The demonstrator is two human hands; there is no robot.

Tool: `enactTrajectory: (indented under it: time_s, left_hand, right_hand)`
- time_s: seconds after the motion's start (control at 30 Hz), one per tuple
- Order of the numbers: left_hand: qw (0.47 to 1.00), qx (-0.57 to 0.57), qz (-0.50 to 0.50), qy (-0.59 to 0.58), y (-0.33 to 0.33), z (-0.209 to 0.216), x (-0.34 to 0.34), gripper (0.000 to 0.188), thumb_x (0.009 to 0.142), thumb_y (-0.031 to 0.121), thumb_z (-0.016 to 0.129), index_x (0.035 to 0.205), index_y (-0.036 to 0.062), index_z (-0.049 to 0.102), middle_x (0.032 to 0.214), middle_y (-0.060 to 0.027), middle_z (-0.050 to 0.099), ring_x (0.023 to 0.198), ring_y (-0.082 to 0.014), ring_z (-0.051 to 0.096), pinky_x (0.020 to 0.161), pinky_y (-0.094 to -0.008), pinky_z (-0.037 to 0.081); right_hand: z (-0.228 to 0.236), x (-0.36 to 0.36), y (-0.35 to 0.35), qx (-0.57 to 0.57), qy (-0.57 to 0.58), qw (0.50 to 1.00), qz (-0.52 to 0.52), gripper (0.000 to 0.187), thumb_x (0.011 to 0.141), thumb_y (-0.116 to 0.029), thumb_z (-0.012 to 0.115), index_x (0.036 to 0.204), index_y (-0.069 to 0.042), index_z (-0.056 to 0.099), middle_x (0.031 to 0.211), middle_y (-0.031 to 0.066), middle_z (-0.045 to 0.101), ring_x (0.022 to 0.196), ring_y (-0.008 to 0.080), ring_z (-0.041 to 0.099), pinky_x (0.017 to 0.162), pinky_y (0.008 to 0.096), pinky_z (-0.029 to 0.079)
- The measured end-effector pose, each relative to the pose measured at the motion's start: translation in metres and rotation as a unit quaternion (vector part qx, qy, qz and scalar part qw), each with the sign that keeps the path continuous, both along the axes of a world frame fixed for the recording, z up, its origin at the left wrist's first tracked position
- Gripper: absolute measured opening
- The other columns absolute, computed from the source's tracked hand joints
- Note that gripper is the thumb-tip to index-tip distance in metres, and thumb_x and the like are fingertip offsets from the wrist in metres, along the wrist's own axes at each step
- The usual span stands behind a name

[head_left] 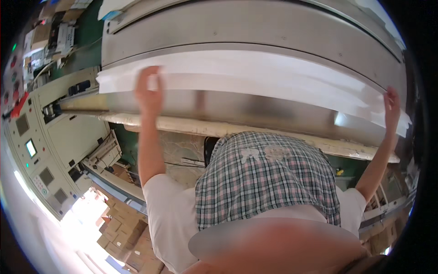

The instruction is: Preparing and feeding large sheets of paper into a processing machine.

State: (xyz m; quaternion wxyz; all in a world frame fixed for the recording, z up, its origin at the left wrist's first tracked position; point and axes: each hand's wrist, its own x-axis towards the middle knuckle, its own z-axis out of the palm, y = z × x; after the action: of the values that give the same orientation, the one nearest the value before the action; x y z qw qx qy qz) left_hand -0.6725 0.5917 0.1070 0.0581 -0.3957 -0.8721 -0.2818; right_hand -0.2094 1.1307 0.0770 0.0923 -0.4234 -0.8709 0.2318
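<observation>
One long white flexible sheet (pixel 219 64) lies across one broad grey metal machine (pixel 255 27), long axis running left to right, right end lower in view. Two bare hands: left hand (pixel 148 93), fingers curled over the sheet; right hand (pixel 391 104), fingers bunched at its right end; grip undeterminable for both.

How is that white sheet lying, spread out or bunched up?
Spread out lengthwise: the white sheet runs as a long band along the metal panel, past the left hand and right hand.
</observation>
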Motion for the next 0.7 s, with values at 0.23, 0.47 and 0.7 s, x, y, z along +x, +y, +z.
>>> enactTrajectory:
  time_s: [0.23, 0.47, 0.7]
  left_hand:
    - [0.992, 0.007, -0.123, 0.003, -0.009, -0.039, 0.045, 0.022, 0.074, 0.002, 0.056, 0.096, 0.0049, 0.059, 0.098, -0.0112, 0.057, 0.095, -0.0289, 0.053, 0.084, -0.0372, 0.040]
    - [0.978, -0.092, 0.075, 0.173, -0.119, -0.084, -0.080, 0.026, 0.082, 0.021, 0.051, 0.104, 0.0080, 0.057, 0.113, -0.0147, 0.052, 0.107, -0.0347, 0.044, 0.090, -0.0493, 0.033]
    - [0.904, -0.266, 0.293, 0.162, -0.219, -0.075, -0.202, 0.030, 0.081, 0.032, 0.051, 0.103, 0.0116, 0.057, 0.115, -0.0137, 0.051, 0.110, -0.0343, 0.044, 0.087, -0.0553, 0.034]
  right_hand:
    - [0.032, -0.156, -0.210, -0.064, 0.073, 0.963, 0.252, 0.041, 0.067, -0.001, 0.065, 0.105, -0.005, 0.051, 0.105, 0.0078, 0.051, 0.093, 0.0208, 0.051, 0.076, 0.0295, 0.044]
    - [0.027, -0.216, -0.284, -0.028, 0.090, 0.947, 0.307, 0.034, 0.069, -0.002, 0.063, 0.100, -0.003, 0.052, 0.102, 0.0107, 0.048, 0.088, 0.0274, 0.051, 0.071, 0.0325, 0.044]
    - [0.013, -0.304, -0.362, -0.031, 0.079, 0.937, 0.340, 0.022, 0.071, -0.002, 0.058, 0.093, -0.003, 0.054, 0.097, 0.0121, 0.048, 0.087, 0.0293, 0.051, 0.070, 0.0341, 0.044]
